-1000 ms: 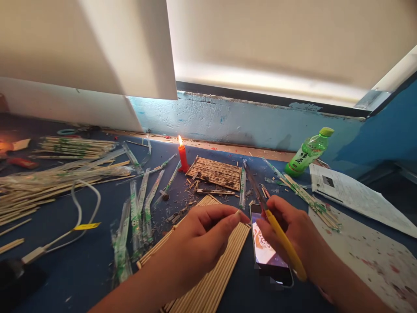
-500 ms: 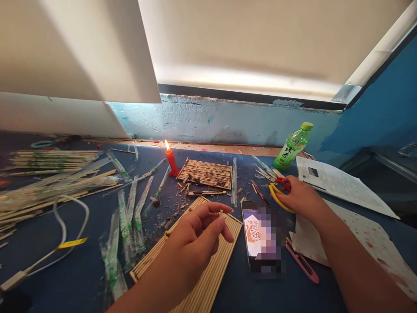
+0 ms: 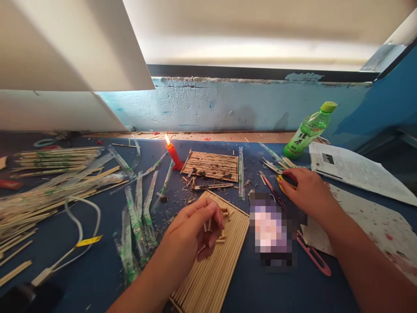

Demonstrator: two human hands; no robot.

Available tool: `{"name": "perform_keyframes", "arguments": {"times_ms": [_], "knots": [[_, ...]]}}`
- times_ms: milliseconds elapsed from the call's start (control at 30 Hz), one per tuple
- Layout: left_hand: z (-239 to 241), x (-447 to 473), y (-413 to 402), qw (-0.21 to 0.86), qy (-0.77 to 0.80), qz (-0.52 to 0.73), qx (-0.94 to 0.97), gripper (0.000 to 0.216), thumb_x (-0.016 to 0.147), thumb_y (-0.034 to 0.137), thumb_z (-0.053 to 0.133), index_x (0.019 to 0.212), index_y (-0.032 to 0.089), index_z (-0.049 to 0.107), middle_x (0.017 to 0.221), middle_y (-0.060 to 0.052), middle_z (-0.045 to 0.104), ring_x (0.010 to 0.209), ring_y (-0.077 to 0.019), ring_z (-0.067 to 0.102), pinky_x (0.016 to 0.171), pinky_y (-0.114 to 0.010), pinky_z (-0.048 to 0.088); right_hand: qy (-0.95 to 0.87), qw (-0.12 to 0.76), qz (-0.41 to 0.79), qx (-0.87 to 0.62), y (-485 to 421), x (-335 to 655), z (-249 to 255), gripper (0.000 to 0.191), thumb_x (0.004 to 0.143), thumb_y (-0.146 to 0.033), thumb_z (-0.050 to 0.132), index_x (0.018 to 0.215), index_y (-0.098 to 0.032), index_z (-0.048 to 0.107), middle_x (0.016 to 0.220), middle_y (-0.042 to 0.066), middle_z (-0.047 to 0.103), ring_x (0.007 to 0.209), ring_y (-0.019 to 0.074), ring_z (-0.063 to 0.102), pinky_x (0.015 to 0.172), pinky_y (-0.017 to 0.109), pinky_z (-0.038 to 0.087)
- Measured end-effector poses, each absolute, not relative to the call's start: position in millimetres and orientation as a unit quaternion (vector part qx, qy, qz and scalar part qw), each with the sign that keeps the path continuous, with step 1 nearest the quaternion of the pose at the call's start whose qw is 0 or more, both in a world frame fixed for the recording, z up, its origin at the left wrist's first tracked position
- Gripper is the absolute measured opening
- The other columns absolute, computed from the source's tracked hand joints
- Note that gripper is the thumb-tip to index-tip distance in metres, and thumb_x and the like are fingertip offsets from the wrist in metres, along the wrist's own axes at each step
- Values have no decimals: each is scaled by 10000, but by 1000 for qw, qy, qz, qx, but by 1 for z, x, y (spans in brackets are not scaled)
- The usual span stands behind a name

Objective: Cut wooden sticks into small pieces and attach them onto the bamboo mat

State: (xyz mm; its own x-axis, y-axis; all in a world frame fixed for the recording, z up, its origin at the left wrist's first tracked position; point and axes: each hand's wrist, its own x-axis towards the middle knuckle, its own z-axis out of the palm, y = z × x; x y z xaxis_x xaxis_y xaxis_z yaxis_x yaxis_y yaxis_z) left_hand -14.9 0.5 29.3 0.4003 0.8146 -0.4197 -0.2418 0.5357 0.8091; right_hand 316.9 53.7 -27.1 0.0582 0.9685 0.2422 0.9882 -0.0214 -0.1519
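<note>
My left hand (image 3: 195, 226) is over a panel of thin wooden sticks (image 3: 208, 274) laid side by side. Its fingers are curled, and short cut stick pieces (image 3: 207, 226) show between them. More short pieces (image 3: 224, 212) appear just beyond the fingers, against the panel. To the right, my right hand (image 3: 308, 191) has its fingers closed on the handles of pliers (image 3: 286, 181) with yellow and red grips. The metal jaws point away to the left, low over the table. A smaller stick panel (image 3: 210, 165) with dark marks lies farther back.
A lit red candle (image 3: 173, 156) burns beside the small panel. A utility knife (image 3: 213, 186), pink-handled tool (image 3: 314, 256) and blurred phone (image 3: 272, 230) lie nearby. A green bottle (image 3: 306, 132) stands by papers (image 3: 361, 174). Wrappers (image 3: 135, 226), a white cable (image 3: 78, 221) and sticks (image 3: 58, 158) cover the left.
My left hand has turned and its fingers have curled in further; more short pieces now show. My right hand has shifted slightly over the pliers' handles. The view has tilted and moved left.
</note>
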Motion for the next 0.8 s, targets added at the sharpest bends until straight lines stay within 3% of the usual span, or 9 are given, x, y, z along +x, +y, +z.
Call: {"name": "perform_keyframes", "arguments": {"times_ms": [100,167,300,433,667,800], "knots": [[37,-21,-4,739,457,237,435,316,978,435,565,770,198,593,644,52,458,514,-88,335,417,-186,212,-712,172,-31,-680,47,305,-22,309,927,-362,612,1105,-140,733,1154,167,765,1116,360,685,1039,503,495],[41,-26,-6,664,482,148,553,308,1001,440,543,828,213,658,676,41,514,572,-110,429,484,-204,322,-726,184,-23,-663,44,299,-18,299,938,-379,607,1092,-156,734,1141,151,770,1114,347,689,1033,489,501],[38,-25,-10,457,477,37,750,223,970,254,554,884,230,759,908,-22,706,841,-188,640,752,-295,472,-735,197,-10,-649,41,296,-12,277,948,-382,595,1056,-175,745,1102,141,781,1067,345,711,969,498,535],[30,-13,-14,363,482,-38,796,286,944,141,501,796,201,738,968,-67,728,815,-200,688,735,-302,500,-735,206,-4,-646,36,293,-4,272,953,-364,575,1047,-181,753,1085,134,787,1033,340,721,925,503,553],[27,-6,-32,243,530,-32,812,299,928,115,505,786,252,730,970,-50,740,833,-204,720,746,-283,531,-722,226,1,-654,18,280,20,233,949,-310,579,1033,-208,771,1015,90,800,878,295,738,748,413,562],[21,-11,-35,195,551,43,810,238,924,198,541,833,271,748,936,-39,744,786,-212,714,677,-275,517,-690,250,-13,-679,14,288,32,245,938,-244,558,1049,-220,775,1003,91,813,807,280,742,686,386,550]]}}
